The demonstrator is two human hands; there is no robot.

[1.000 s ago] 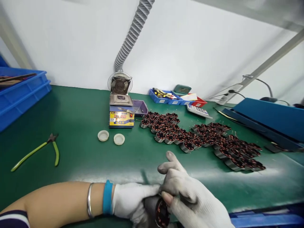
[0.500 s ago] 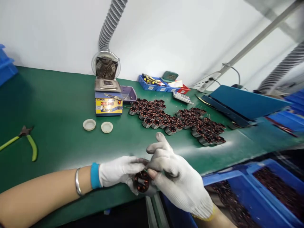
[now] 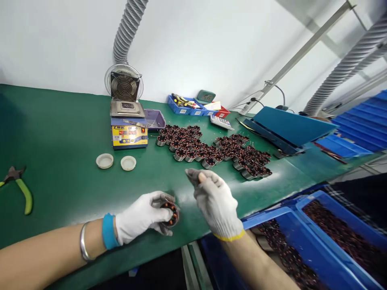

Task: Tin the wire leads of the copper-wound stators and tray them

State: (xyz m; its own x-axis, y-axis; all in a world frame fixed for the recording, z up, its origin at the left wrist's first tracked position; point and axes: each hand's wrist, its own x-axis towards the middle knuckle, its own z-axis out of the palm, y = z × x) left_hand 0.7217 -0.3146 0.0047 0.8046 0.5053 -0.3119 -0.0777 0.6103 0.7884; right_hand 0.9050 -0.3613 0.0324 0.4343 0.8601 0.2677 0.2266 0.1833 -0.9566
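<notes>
My left hand (image 3: 145, 215), in a white glove, grips a round motor stator (image 3: 173, 213) with copper windings and a silver rim near the bench's front edge. The thumb presses on its top face. To the right and a little higher, my gloved right hand (image 3: 216, 201) is raised with thumb and fingers pinched together. Whatever is between those fingertips, if anything, is too small to see. Beyond the hands lies a group of similar stators (image 3: 208, 162), standing close together on the green bench (image 3: 69, 185).
A solder pot (image 3: 130, 135) with a lit display stands at the back left, two small white dishes (image 3: 105, 160) before it. Green-handled cutters (image 3: 24, 193) lie far left. Blue bins (image 3: 320, 237) of wound parts stand below right. A blue tool tray (image 3: 181, 106) sits behind.
My right hand has moved away from the stator, rightward and up, with its fingers closing together. My left hand still holds the stator, now lying further left in view. The view has shifted right.
</notes>
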